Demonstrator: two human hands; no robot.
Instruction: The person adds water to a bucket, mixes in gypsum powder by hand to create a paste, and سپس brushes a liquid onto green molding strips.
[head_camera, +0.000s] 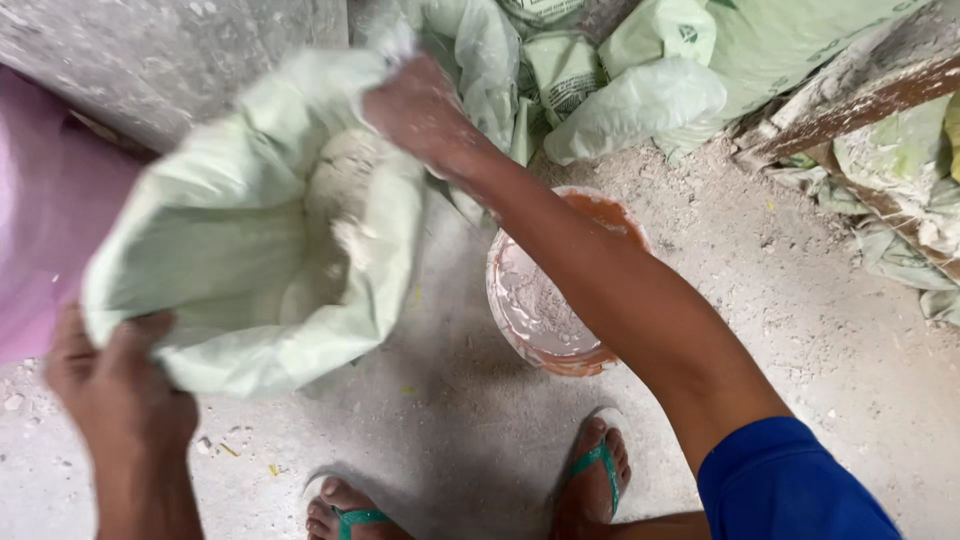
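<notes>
A dusty concrete floor (800, 330) carries everything. Largest on it is the pale green sack (250, 230), lifted and held open, pale powder (345, 215) inside. The right hand (420, 105) has its grip pinched on the far rim; the left hand (115, 375) has its grip clamped on the near rim. Below the right forearm stands an orange bucket (545, 300), crusted white. If either grip slackens, the sack could sag and spill powder past the bucket onto the floor, near the sandalled feet (590, 470).
</notes>
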